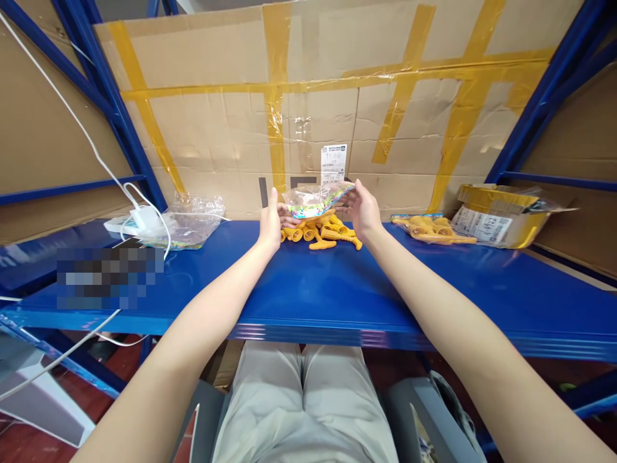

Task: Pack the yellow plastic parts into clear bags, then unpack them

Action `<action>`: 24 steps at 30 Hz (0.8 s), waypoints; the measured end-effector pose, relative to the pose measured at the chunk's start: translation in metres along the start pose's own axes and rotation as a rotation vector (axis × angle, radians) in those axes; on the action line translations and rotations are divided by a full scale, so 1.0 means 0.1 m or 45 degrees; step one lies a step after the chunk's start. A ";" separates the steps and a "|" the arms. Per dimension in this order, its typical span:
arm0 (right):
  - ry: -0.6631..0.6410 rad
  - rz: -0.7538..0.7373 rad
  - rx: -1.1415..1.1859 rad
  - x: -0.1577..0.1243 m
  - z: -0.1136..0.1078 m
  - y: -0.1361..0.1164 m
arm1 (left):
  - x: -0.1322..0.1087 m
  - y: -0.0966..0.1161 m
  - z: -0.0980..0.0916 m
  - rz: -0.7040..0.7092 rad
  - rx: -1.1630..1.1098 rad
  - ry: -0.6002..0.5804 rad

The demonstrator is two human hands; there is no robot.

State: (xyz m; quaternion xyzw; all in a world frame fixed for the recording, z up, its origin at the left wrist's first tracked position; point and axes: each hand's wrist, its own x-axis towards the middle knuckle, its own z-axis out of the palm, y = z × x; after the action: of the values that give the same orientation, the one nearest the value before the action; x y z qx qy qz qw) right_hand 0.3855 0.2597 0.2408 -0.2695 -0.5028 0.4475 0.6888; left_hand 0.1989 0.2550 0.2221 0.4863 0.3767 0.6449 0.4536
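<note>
A clear plastic bag (311, 196) with a colourful printed strip is held up between my two hands, over the middle of the blue shelf. My left hand (271, 222) has its thumb raised and its fingers at the bag's left end. At the other end, my right hand (362, 211) grips the corner of the printed strip between thumb and fingers. Just below and behind the bag lies a pile of yellow-orange plastic pieces (332, 233), several with hollow round ends. One curved loose piece (322, 245) lies in front of the pile. The bag partly hides the pile.
A filled bag of yellow pieces (427, 228) lies to the right, beside a taped carton (501, 215). Left are clear plastic bags (195, 222), a white power strip (139, 222) with cables, and a blurred dark object (110, 273). Cardboard (216, 141) walls the back.
</note>
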 end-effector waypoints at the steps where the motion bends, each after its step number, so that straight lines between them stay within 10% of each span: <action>1: -0.012 0.037 0.003 0.00 0.00 0.00 | 0.03 0.00 -0.01 -0.103 -0.026 -0.030; 6: -0.085 0.255 0.031 0.00 -0.03 0.02 | 0.07 0.00 -0.06 -0.394 -0.039 -0.217; 13: -0.072 0.465 -0.085 0.05 -0.12 0.13 | 0.09 -0.05 -0.07 -0.239 -0.120 -0.112; 24: -0.250 -0.286 -0.414 0.07 -0.08 0.26 | 0.17 -0.18 -0.06 0.379 0.322 -0.112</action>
State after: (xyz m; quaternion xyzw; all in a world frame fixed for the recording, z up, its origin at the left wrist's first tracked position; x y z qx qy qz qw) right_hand 0.3848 0.2787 0.2196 -0.2743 -0.6599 0.3051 0.6294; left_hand 0.1952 0.2766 0.2088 0.6174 0.3583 0.6305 0.3048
